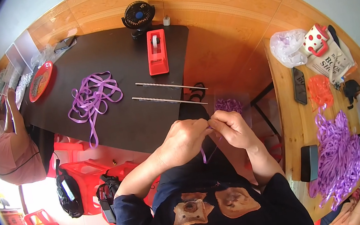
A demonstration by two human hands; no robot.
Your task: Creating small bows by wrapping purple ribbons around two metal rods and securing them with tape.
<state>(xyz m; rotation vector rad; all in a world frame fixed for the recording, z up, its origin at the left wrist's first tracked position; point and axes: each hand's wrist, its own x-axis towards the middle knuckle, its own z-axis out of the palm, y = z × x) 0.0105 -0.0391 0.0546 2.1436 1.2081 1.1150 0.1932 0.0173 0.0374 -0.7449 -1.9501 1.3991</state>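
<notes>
Close together in front of my body, my left hand (186,140) and my right hand (234,130) pinch a narrow purple ribbon (204,156) between them. Its short end hangs below my left hand, while the part inside the fingers is mostly hidden. Two thin metal rods (171,100), like chopsticks, lie side by side at the dark table's near right edge, just beyond my hands. A loose tangle of purple ribbon (95,97) rests on the table to the left. More ribbon (228,105) is gathered low behind my right hand.
On the dark table (99,50) stand a red tape dispenser (158,61), a small black fan (138,15) and a red plate (41,81). A person (11,148) sits at left. The wooden table (290,142) at right bears a large ribbon heap (339,153), touched by another person's hand.
</notes>
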